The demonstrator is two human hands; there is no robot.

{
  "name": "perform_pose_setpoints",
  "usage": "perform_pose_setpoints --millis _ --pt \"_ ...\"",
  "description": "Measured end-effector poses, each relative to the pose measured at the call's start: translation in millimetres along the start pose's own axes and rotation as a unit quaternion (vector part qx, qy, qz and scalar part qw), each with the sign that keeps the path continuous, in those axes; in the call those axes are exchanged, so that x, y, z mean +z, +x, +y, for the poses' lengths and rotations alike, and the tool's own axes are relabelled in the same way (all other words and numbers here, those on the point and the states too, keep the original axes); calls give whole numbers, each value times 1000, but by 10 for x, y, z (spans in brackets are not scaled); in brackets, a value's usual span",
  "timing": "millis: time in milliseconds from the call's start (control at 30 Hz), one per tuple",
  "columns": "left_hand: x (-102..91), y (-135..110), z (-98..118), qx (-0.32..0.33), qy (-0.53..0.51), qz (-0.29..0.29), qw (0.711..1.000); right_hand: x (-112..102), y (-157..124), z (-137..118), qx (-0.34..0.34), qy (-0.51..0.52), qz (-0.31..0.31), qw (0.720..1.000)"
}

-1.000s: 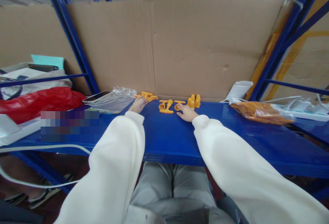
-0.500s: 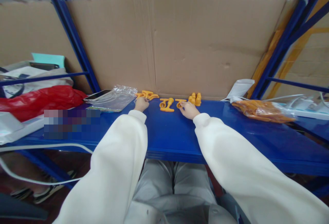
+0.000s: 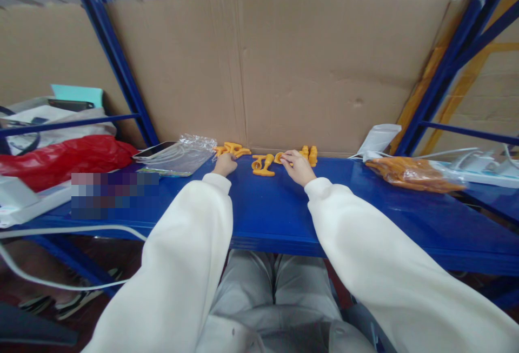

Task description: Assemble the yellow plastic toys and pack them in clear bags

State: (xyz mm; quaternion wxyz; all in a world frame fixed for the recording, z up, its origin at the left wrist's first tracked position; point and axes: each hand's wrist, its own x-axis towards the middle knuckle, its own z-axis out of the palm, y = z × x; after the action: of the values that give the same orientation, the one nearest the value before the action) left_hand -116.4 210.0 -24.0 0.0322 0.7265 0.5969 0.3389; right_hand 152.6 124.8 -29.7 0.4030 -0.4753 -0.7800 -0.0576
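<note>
On the blue shelf (image 3: pixel 267 212), my right hand (image 3: pixel 299 168) pinches a yellow T-shaped plastic piece (image 3: pixel 278 157) with a round hollow end. Just left of it lie more yellow T-shaped pieces (image 3: pixel 265 169), one with its hollow end showing. My left hand (image 3: pixel 225 164) is low at the near side of a small pile of yellow T-shaped pieces (image 3: pixel 234 148). Its fingers are curled in, and what they hold, if anything, is hidden. Two upright yellow pieces (image 3: pixel 313 156) stand right behind my right hand, partly covered by it.
Cardboard (image 3: pixel 324 72) walls off the back. To the left are a clear plastic bag (image 3: pixel 182 161), a phone (image 3: pixel 158 150) and a red bag (image 3: pixel 68 158). An orange plastic-wrapped packet (image 3: pixel 413 174) and a white power strip (image 3: pixel 486 174) lie at the right.
My right hand has shifted slightly, and the yellow piece in its fingers has turned and moved up and left. My left hand has moved only slightly right, its fingers still curled.
</note>
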Motion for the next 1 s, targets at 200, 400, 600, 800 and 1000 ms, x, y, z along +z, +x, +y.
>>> perform_pose_setpoints --millis 200,400,600,800,1000 --pt "-16 -101 422 110 -25 -42 993 6 10 -8 -18 64 65 996" --pt "105 -341 827 285 -99 -53 952 24 11 4 -19 116 91 989" --pt "204 -379 805 293 -88 -78 949 0 11 -42 1 115 140 983" --pt "189 -363 762 253 -133 -60 956 -117 -6 -132 -14 64 116 991" --pt "96 -444 849 200 -145 -82 966 -173 -16 -167 -48 52 48 996"
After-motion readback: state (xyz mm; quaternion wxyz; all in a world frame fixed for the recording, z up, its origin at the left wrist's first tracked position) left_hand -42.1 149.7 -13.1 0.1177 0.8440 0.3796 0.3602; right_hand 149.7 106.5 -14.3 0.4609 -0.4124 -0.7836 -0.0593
